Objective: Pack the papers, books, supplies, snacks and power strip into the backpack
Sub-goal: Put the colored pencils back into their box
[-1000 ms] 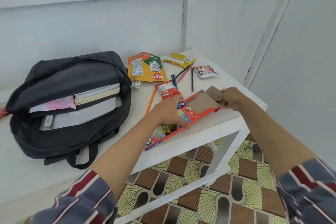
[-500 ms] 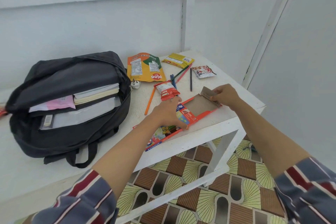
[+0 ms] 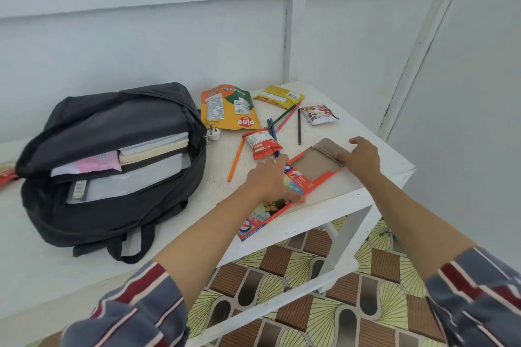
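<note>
An open black backpack (image 3: 107,205) lies on the white table (image 3: 375,177), with books and papers (image 3: 152,146) showing inside. An orange coloured-pencil box (image 3: 298,183) lies near the table's front edge, its flap (image 3: 328,149) folded open. My left hand (image 3: 267,180) presses down on the box's middle. My right hand (image 3: 359,156) holds the brown flap at the box's far end. Loose coloured pencils (image 3: 284,118) lie behind the box. Snack packs lie around them: an orange pouch (image 3: 228,110), a yellow pack (image 3: 279,96), a red pack (image 3: 260,144) and a white pack (image 3: 318,115).
A white plug (image 3: 213,133) lies beside the backpack's right edge. The wall stands close behind the table. Patterned floor shows below the table's front edge. A red item (image 3: 5,175) pokes in at the far left.
My right hand has pushed the box's flap back and down toward the table. My left hand stays pressed on the box.
</note>
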A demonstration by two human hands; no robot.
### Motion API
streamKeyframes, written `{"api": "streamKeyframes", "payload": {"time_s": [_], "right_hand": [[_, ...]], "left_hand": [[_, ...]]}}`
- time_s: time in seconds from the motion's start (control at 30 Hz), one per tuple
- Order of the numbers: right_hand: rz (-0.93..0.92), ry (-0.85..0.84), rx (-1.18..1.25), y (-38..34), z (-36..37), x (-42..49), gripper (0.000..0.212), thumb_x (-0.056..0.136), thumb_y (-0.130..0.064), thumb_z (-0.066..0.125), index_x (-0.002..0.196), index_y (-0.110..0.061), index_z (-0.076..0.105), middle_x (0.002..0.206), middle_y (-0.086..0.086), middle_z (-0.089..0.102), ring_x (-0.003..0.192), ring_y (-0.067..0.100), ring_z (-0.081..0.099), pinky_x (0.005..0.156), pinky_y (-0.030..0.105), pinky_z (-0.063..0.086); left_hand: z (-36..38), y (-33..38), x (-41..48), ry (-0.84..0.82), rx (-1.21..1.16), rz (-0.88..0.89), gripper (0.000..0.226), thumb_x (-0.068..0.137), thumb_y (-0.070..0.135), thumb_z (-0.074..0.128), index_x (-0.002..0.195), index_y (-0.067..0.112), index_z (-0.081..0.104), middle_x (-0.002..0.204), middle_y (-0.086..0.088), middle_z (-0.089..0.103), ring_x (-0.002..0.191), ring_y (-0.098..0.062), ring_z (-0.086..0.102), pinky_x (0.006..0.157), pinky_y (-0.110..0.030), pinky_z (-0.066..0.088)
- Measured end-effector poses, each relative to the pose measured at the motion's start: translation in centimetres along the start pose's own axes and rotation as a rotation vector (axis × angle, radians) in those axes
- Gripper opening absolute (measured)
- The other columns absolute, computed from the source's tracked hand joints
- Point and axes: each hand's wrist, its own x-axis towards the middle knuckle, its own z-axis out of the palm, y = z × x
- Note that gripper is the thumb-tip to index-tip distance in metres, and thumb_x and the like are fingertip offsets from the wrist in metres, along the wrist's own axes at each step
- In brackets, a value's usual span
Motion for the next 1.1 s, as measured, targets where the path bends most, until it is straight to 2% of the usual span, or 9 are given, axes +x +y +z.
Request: {"api": "streamKeyframes", "payload": {"time_s": [0.1,0.23,0.33,0.43,0.53,0.6,0.73,0.87,1.1], "right_hand": [[-0.005,0.032,0.007,-0.2,0.3,-0.3,0.063,0.083,-0.028,0.068,0.137,-0.011,0.04,0.133,0.016,0.043,0.115,0.03,0.051,0.081,0.032,0.039],[0.005,0.031,0.133,-0.1,0.2,-1.3,0.073,0.08,-0.024,0.071,0.141,-0.011,0.033,0.134,0.018,0.042,0.123,0.029,0.045,0.096,0.038,0.038],[0.072,0.018,0.196,-0.1,0.2,-2.4,0.069,0.079,-0.017,0.071,0.137,-0.008,0.035,0.128,0.019,0.049,0.116,0.03,0.048,0.088,0.033,0.04],[0.116,0.025,0.212,-0.4,0.6,-4.4,0.049,0.078,-0.016,0.071,0.119,-0.004,0.048,0.112,0.013,0.056,0.101,0.025,0.052,0.072,0.027,0.036],[0.101,-0.017,0.139,-1.2,1.6,-6.6,0.017,0.076,-0.02,0.073,0.078,-0.009,0.059,0.081,0.002,0.054,0.086,0.023,0.053,0.066,0.027,0.037],[0.107,-0.031,0.074,-1.7,2.3,-7.6,0.022,0.078,-0.022,0.071,0.064,-0.012,0.057,0.072,0.001,0.055,0.082,0.024,0.056,0.067,0.028,0.039],[0.12,-0.001,0.018,-2.4,2.9,-8.0,0.014,0.077,-0.025,0.069,0.084,-0.013,0.067,0.101,0.006,0.065,0.101,0.026,0.058,0.08,0.032,0.042],[0.179,-0.002,0.007,-2.1,3.2,-7.3,0.046,0.077,-0.032,0.071,0.12,-0.021,0.06,0.13,-0.002,0.054,0.124,0.024,0.045,0.103,0.039,0.033],[0.178,-0.006,-0.063,-2.3,3.5,-6.8,0.048,0.082,-0.034,0.066,0.128,-0.026,0.054,0.139,-0.002,0.047,0.13,0.023,0.037,0.109,0.046,0.026]], "left_hand": [[0.2,0.8,0.4,0.001,0.018,-0.007,0.101,0.065,0.061,0.073,0.142,0.021,0.02,0.14,-0.011,0.039,0.125,-0.03,0.044,0.096,-0.045,0.043],[-0.1,0.9,0.6,-0.037,-0.053,-0.016,0.093,0.072,0.061,0.066,0.142,0.021,0.02,0.142,-0.013,0.036,0.128,-0.033,0.038,0.099,-0.047,0.04],[-0.9,0.1,0.2,-0.05,-0.243,-0.009,0.074,0.086,0.048,0.058,0.145,0.019,0.022,0.148,-0.009,0.034,0.131,-0.027,0.038,0.103,-0.04,0.038],[-1.3,-1.0,-0.1,-0.053,-0.285,-0.003,0.063,0.091,0.032,0.056,0.144,0.016,0.025,0.143,-0.01,0.04,0.122,-0.026,0.048,0.087,-0.03,0.041],[-1.6,-2.0,-0.1,-0.093,-0.273,0.025,0.066,0.089,0.022,0.062,0.144,0.015,0.026,0.137,-0.012,0.046,0.117,-0.027,0.052,0.08,-0.029,0.041],[-1.7,-2.3,0.0,-0.117,-0.298,0.05,0.067,0.087,0.019,0.064,0.143,0.016,0.027,0.136,-0.011,0.046,0.117,-0.026,0.052,0.082,-0.03,0.043],[-2.1,-2.2,0.3,-0.125,-0.271,0.161,0.061,0.086,0.018,0.065,0.138,0.014,0.034,0.128,-0.01,0.053,0.112,-0.024,0.055,0.083,-0.029,0.044],[-2.5,-2.4,1.2,-0.169,-0.248,0.269,0.049,0.085,0.018,0.066,0.129,0.01,0.045,0.123,-0.01,0.059,0.109,-0.025,0.058,0.087,-0.032,0.048],[-2.5,-2.4,2.7,-0.203,-0.188,0.351,0.045,0.083,0.025,0.069,0.122,0.01,0.055,0.119,-0.009,0.063,0.104,-0.022,0.06,0.085,-0.031,0.049]]}}
